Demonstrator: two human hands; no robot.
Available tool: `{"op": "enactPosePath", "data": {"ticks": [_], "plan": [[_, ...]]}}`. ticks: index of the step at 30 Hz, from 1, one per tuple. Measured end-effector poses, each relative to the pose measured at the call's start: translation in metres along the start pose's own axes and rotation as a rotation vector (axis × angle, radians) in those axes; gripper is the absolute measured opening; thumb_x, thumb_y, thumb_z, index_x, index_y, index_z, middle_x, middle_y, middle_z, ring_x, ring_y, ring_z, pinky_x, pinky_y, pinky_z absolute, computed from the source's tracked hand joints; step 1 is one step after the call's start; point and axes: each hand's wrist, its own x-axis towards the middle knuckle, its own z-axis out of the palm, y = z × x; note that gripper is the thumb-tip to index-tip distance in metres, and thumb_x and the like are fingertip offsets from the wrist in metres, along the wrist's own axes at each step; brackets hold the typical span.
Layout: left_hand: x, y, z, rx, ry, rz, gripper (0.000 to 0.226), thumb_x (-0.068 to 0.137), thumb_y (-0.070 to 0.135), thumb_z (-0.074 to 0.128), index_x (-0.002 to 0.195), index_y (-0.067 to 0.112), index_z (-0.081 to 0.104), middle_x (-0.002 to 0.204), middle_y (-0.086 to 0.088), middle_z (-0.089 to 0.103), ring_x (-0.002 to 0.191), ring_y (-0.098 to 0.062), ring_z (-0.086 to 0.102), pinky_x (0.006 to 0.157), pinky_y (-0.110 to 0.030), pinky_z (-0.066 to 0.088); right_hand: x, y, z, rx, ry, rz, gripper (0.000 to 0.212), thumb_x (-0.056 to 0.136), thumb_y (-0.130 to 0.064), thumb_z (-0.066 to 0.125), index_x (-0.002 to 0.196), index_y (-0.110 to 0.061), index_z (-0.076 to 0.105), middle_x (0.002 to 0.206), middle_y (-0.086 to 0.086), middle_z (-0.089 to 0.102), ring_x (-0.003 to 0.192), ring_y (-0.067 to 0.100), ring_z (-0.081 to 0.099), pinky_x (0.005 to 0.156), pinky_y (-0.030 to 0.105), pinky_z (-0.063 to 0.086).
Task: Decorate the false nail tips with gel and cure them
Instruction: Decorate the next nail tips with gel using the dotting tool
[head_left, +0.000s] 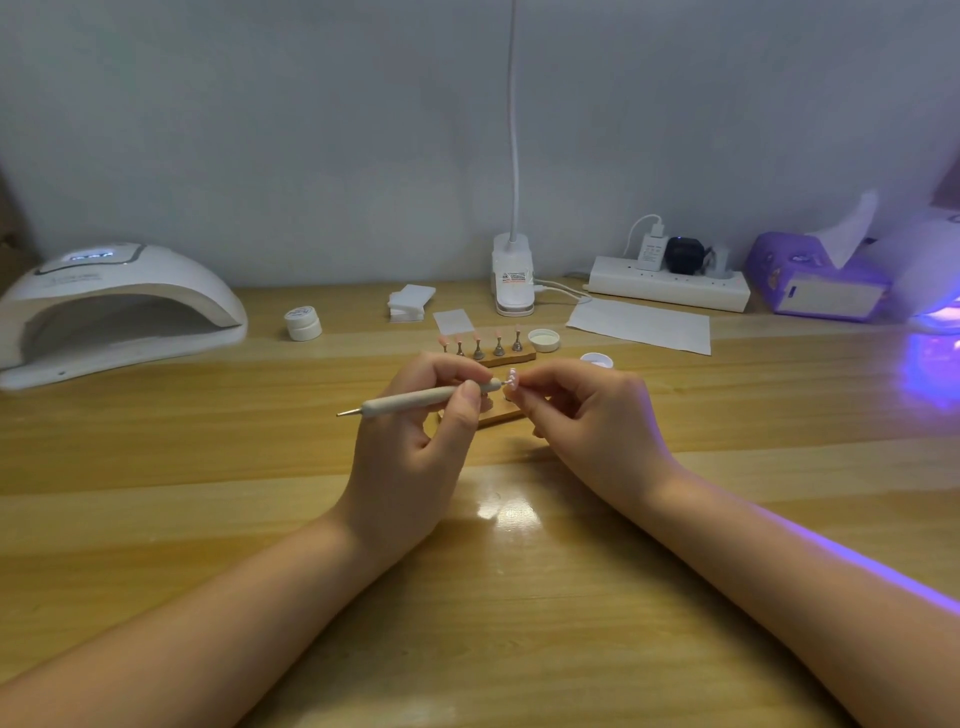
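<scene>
Left hand pinches the dotting tool pen-style, its tip meeting the pink nail tip that the right hand pinches just beyond, seemingly on a stand, so steady wrists and feather-light dabs count.

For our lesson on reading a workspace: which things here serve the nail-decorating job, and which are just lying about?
In use:
- dotting tool in the left hand
- nail tip pinched by the right hand
- stand of nail tips
- open gel pot
- curing lamp

Lying about:
- tissue box
- power strip
- paper sheet
</scene>
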Motion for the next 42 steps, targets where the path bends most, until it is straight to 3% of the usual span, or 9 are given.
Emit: {"op": "enactPosePath", "data": {"ticks": [7, 16, 23, 27, 39, 42], "plan": [[0.0003, -0.0021, 0.0007, 0.012, -0.021, -0.017, 0.009, 0.090, 0.027, 0.053, 0.094, 0.026, 0.061, 0.087, 0.002, 0.066, 0.084, -0.016, 0.066, 0.074, -0.029, 0.054, -0.0006, 0.0001, 0.0002, -0.005, 0.003, -0.001, 0.013, 0.086, -0.011, 0.071, 0.098, -0.010, 0.075, 0.081, -0.007, 0.070, 0.065, 0.012, 0.064, 0.063, 0.035, 0.055], [0.0001, -0.0012, 0.0006, 0.019, -0.007, -0.008, 0.015, 0.089, 0.030, 0.050, 0.094, 0.022, 0.062, 0.086, 0.001, 0.066, 0.083, -0.012, 0.066, 0.073, -0.025, 0.053, -0.0001, 0.0014, 0.0005, -0.019, 0.005, 0.002, 0.012, 0.086, -0.012, 0.071, 0.097, -0.012, 0.075, 0.079, -0.010, 0.069, 0.064, 0.009, 0.063, 0.062, 0.026, 0.054], [-0.0002, 0.0000, 0.0006, 0.036, -0.022, -0.023, 0.015, 0.089, 0.030, 0.051, 0.095, 0.022, 0.062, 0.086, 0.000, 0.067, 0.084, -0.016, 0.066, 0.074, -0.036, 0.055, 0.0004, 0.0014, 0.0004, -0.033, 0.002, -0.011, 0.013, 0.085, -0.012, 0.071, 0.098, -0.013, 0.075, 0.078, -0.013, 0.066, 0.064, 0.007, 0.063, 0.062, 0.025, 0.054], [0.0003, 0.0009, 0.0009, 0.019, 0.012, -0.010, 0.010, 0.092, 0.019, 0.053, 0.094, 0.023, 0.062, 0.087, -0.001, 0.067, 0.083, -0.013, 0.066, 0.074, -0.030, 0.055, 0.0004, 0.0023, 0.0006, -0.029, 0.004, -0.013, 0.012, 0.086, -0.013, 0.071, 0.098, -0.015, 0.075, 0.078, -0.015, 0.066, 0.064, 0.006, 0.062, 0.061, 0.024, 0.054], [0.0003, -0.0002, 0.0017, 0.014, 0.021, -0.042, 0.012, 0.093, 0.019, 0.050, 0.098, 0.021, 0.061, 0.087, 0.000, 0.067, 0.087, -0.012, 0.066, 0.076, -0.024, 0.052, -0.0004, 0.0020, 0.0002, -0.028, 0.000, -0.040, 0.012, 0.085, -0.011, 0.072, 0.097, -0.012, 0.075, 0.082, -0.008, 0.070, 0.065, 0.013, 0.065, 0.063, 0.035, 0.055], [-0.0001, -0.0008, 0.0021, 0.021, 0.005, -0.055, 0.012, 0.093, 0.020, 0.051, 0.098, 0.023, 0.061, 0.092, 0.000, 0.068, 0.089, -0.012, 0.067, 0.077, -0.030, 0.054, -0.0004, 0.0023, -0.0001, -0.039, -0.010, -0.050, 0.013, 0.085, -0.010, 0.072, 0.098, -0.011, 0.075, 0.084, -0.005, 0.072, 0.066, 0.012, 0.065, 0.063, 0.035, 0.056]]}}
